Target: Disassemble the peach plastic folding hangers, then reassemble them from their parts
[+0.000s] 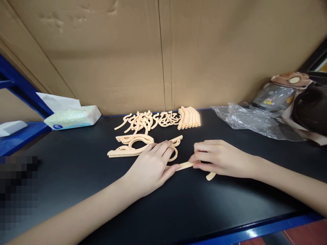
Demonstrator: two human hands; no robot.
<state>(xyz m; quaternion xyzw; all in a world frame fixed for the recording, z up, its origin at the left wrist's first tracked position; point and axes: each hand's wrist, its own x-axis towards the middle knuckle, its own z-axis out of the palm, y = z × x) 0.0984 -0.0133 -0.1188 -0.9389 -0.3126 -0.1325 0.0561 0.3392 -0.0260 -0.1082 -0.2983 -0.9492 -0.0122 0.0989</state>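
Observation:
Both of my hands are closed on one beige plastic hanger part [186, 165], low over the black table. My left hand [152, 165] pinches its left end between thumb and fingers and covers that end. My right hand [221, 158] grips it further right, where a rounded end [211, 176] pokes out below the fingers. Just beyond my left hand lie folded beige hangers [130, 152] with round openings, partly hidden by its fingers. Behind them is a heap of hook pieces [140, 121], then small curved pieces [169, 119] and a neat row of bent arm pieces [189, 117].
A pack of tissues [74, 118] stands at the back left by a blue frame [21, 85]. Crumpled clear plastic [250, 119] and a clear bottle [276, 95] sit at the back right beside a dark bag [311, 105]. Cardboard [114, 58] walls off the back.

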